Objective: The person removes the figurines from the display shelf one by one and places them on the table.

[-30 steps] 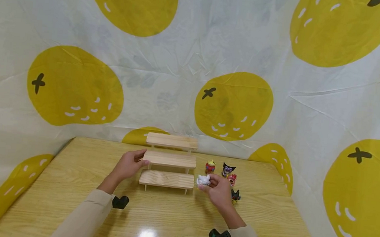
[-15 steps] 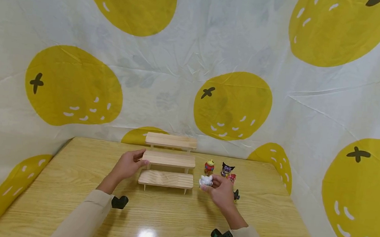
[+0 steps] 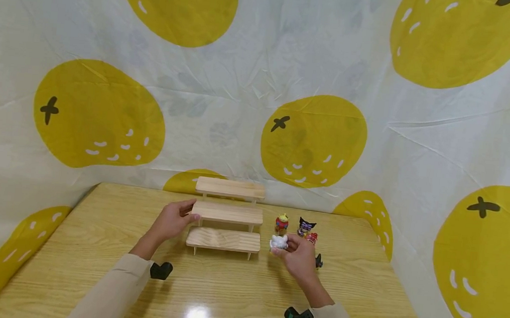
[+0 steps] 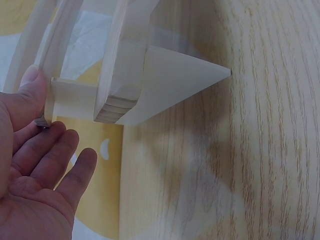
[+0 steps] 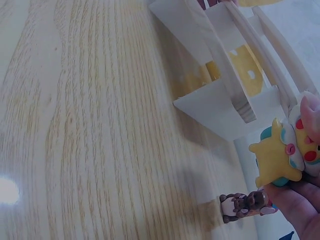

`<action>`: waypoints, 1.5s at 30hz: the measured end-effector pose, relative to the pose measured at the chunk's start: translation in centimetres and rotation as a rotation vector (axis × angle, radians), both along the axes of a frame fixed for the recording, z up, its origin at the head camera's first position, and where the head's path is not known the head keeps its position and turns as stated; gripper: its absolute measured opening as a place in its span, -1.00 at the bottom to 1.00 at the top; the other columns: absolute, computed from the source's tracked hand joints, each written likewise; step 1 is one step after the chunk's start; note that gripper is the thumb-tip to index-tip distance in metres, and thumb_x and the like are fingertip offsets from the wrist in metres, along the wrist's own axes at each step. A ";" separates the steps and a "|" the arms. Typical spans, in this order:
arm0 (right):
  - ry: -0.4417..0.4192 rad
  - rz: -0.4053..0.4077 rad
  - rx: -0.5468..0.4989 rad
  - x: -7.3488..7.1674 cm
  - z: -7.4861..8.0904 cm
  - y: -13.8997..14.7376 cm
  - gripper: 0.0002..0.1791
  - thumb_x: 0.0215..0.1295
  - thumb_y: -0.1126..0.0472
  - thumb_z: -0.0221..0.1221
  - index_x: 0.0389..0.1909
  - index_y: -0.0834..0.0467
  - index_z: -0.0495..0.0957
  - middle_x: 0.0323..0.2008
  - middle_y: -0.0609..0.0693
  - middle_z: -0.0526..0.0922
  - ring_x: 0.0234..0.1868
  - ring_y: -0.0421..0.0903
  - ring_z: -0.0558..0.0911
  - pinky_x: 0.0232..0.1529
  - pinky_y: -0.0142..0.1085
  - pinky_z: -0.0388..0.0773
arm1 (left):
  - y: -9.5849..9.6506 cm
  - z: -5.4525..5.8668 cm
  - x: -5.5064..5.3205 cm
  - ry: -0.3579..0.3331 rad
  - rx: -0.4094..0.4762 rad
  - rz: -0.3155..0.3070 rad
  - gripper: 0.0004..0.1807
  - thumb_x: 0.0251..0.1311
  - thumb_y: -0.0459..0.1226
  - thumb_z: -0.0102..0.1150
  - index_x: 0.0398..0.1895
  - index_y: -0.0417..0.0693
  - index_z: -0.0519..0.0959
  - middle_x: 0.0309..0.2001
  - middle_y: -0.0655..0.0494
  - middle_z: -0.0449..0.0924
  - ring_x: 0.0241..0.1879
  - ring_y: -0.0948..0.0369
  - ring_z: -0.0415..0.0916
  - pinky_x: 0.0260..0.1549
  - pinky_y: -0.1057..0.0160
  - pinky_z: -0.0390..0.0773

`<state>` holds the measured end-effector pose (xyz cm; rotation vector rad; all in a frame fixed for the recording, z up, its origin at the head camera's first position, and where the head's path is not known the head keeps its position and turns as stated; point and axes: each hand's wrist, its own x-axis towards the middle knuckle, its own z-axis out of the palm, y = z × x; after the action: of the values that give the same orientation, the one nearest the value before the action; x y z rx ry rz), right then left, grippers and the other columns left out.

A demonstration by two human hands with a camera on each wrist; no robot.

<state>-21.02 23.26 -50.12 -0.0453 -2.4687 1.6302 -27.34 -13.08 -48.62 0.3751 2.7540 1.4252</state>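
A three-tier wooden display stand point(image 3: 228, 213) stands on the table. My left hand point(image 3: 172, 221) grips the left end of its middle tier; the left wrist view has the thumb above the board point(image 4: 57, 50) and the fingers below. To the right of the stand, my right hand point(image 3: 299, 259) holds a small figurine, white from behind point(image 3: 278, 242), off the table. From the right wrist, this figurine point(image 5: 277, 155) shows a yellow body, red cheeks and some white, pink and teal. Part of it is hidden by the fingers and the frame edge.
Behind the right hand stand a red-and-blue figurine with a yellow-green top point(image 3: 282, 223), a black-and-purple one point(image 3: 306, 226) and a pink-red one point(image 3: 312, 238). A black-eared one point(image 3: 319, 261) is partly hidden. A fruit-print curtain point(image 3: 223, 101) encloses the wooden table point(image 3: 227, 286).
My right hand has shifted slightly right, away from the stand, with the figurine, covering more of the black-eared one. The left hand has kept its place on the stand.
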 end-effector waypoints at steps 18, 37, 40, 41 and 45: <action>0.004 -0.009 0.038 0.1 -0.8 0.4 -0.57 0.12 0.47 0.47 0.04 0.46 0.67 -0.09 0.37 0.79 -0.02 0.20 0.81 -0.13 -0.25 0.81 | 0.2 -0.1 0.2 0.002 0.001 -0.001 -0.27 0.50 -0.11 0.21 0.60 -0.19 0.25 0.50 -0.32 0.36 0.42 -0.22 0.45 0.29 -0.13 0.61; -0.017 -0.017 0.040 0.1 -1.3 0.4 -0.56 0.12 0.47 0.48 0.05 0.47 0.67 -0.10 0.35 0.79 -0.04 0.16 0.81 -0.14 -0.26 0.80 | 0.1 0.0 -0.1 0.000 0.001 -0.012 -0.27 0.51 -0.12 0.19 0.60 -0.24 0.23 0.52 -0.32 0.32 0.43 -0.23 0.43 0.32 -0.15 0.57; -0.013 -0.015 0.047 0.1 -1.4 0.4 -0.58 0.11 0.47 0.48 0.02 0.45 0.69 -0.11 0.34 0.80 -0.06 0.13 0.81 -0.14 -0.26 0.80 | 0.1 0.1 -0.1 -0.005 0.004 -0.004 -0.27 0.51 -0.11 0.20 0.61 -0.21 0.23 0.52 -0.31 0.32 0.43 -0.23 0.43 0.32 -0.15 0.57; -0.012 -0.016 0.048 0.0 -1.4 0.4 -0.59 0.11 0.46 0.49 0.01 0.44 0.70 -0.12 0.33 0.81 -0.06 0.13 0.81 -0.14 -0.26 0.80 | 0.1 0.1 -0.1 -0.003 0.002 -0.005 -0.26 0.51 -0.11 0.19 0.61 -0.21 0.22 0.53 -0.31 0.31 0.43 -0.23 0.43 0.32 -0.16 0.57; -0.013 -0.016 0.045 0.1 -1.5 0.4 -0.60 0.11 0.46 0.49 0.00 0.43 0.70 -0.13 0.33 0.80 -0.07 0.13 0.81 -0.15 -0.27 0.80 | 0.1 0.1 -0.1 -0.011 0.003 -0.006 -0.26 0.51 -0.09 0.19 0.62 -0.19 0.22 0.54 -0.30 0.30 0.44 -0.23 0.42 0.32 -0.16 0.57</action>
<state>-20.90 23.71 -51.63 -0.0702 -2.5066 1.5726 -27.41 -12.96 -48.49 0.3743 2.7402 1.4260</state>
